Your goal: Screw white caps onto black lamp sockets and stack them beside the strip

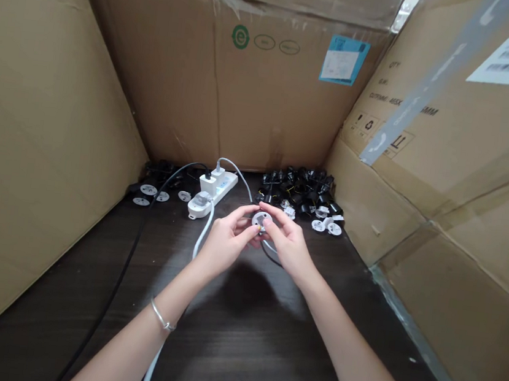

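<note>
Between both hands, a small round white disc (259, 218) with dark markings is held above the dark table. My left hand (233, 231) grips its left side, thumb at the lower edge and fingers curled behind. My right hand (286, 236) grips the right side, its thumb pressed on the disc's face. The fingertips of the two hands meet at the top. A small yellowish spot shows by the left thumb, too small to name. Whatever lies behind the disc is hidden by the fingers.
A white power strip (224, 188) with plugs and cables stands behind my left hand. Black parts with white discs are piled at the back right (305, 190) and back left (159, 172). A black cable (120, 279) crosses the table (235, 349). Cardboard boxes (265, 105) wall three sides.
</note>
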`<state>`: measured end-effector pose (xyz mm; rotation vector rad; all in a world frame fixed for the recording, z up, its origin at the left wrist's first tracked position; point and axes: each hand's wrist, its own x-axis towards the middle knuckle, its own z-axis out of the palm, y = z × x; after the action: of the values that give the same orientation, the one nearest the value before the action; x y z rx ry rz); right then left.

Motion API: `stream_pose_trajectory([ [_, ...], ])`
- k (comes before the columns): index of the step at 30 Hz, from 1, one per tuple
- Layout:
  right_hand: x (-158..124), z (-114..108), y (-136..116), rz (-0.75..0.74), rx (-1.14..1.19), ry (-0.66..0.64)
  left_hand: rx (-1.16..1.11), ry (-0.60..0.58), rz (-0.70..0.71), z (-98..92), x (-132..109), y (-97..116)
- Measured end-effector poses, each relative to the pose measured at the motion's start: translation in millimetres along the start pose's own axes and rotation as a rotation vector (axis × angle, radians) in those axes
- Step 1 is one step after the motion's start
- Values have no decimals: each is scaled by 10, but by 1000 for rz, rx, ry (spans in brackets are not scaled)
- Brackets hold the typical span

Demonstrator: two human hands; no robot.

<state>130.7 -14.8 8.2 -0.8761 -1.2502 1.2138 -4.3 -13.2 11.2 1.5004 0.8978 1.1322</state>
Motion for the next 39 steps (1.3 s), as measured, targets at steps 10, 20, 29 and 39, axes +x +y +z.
stream_pose_trajectory([
  [10, -16, 50, 61, -9, 122, -57, 118, 110, 65, 4, -5, -110],
  [20, -19, 7, 31, -161, -28, 73, -45, 12, 45, 37, -10, -33],
  [29, -60, 25, -17, -211, -134, 97, -51, 12, 69, 22, -10, -40],
  [39, -79, 46, 7, -146, -46, -3, -11, 100, 91, -11, 7, -65],
])
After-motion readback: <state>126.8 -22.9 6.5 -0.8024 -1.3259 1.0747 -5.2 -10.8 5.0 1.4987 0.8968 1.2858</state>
